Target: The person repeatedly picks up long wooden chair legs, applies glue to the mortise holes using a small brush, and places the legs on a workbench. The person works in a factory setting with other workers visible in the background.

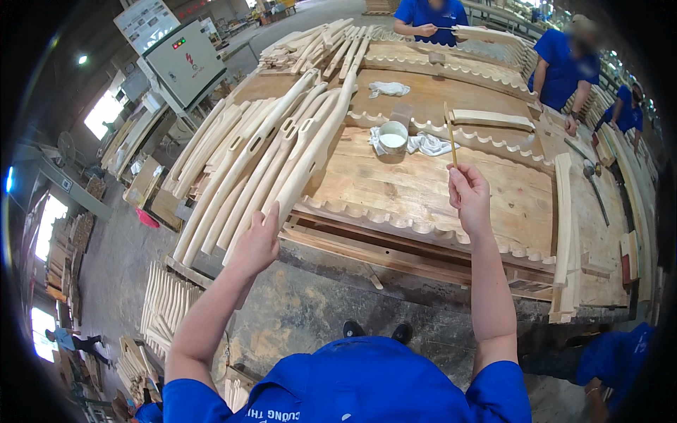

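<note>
In my right hand (469, 194) a thin stick (451, 134) is pinched upright above the wooden tabletop. Its upper end is too small to make out. My left hand (257, 242) lies over the near part of a long, curved, pale wooden piece (310, 162), thumb and fingers against its edge; some fingers are hidden. More slotted wooden pieces (261, 137) lie side by side left of it. A small tub of white liquid (393, 137) stands beyond my hands, with a white rag (429, 144) beside it.
Scalloped wooden strips (423, 225) cross the table (395, 187). A short curved slat (492, 119) lies across strips behind the stick. Another rag (388, 89) lies farther back. Co-workers in blue (564, 67) stand at the far side. A control cabinet (185, 63) stands far left.
</note>
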Demonstrator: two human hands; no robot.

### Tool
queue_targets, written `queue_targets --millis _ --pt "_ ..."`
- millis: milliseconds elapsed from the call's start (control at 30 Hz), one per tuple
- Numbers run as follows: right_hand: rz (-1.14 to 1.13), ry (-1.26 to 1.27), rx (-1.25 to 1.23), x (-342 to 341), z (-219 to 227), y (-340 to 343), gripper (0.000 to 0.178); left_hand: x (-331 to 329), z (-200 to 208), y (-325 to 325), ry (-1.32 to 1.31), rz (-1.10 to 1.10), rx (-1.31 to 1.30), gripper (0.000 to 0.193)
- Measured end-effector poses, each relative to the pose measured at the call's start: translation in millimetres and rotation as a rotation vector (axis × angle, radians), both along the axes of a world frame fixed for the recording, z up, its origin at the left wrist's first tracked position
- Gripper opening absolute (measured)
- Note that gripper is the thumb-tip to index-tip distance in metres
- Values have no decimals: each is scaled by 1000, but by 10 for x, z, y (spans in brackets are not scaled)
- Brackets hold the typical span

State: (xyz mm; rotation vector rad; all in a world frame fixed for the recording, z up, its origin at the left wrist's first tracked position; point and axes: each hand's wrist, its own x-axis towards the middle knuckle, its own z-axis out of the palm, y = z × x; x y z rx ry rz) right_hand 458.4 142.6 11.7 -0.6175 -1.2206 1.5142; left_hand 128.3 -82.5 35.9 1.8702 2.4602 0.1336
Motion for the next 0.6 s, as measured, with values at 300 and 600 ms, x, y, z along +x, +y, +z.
queue_targets --millis 300,600 --pt "-111 -122 26 -76 -81 67 12 -10 179 112 112 35 -278 90" --pt "33 -302 54 -250 165 289 19 28 281 -91 -1149 257 -60 88"
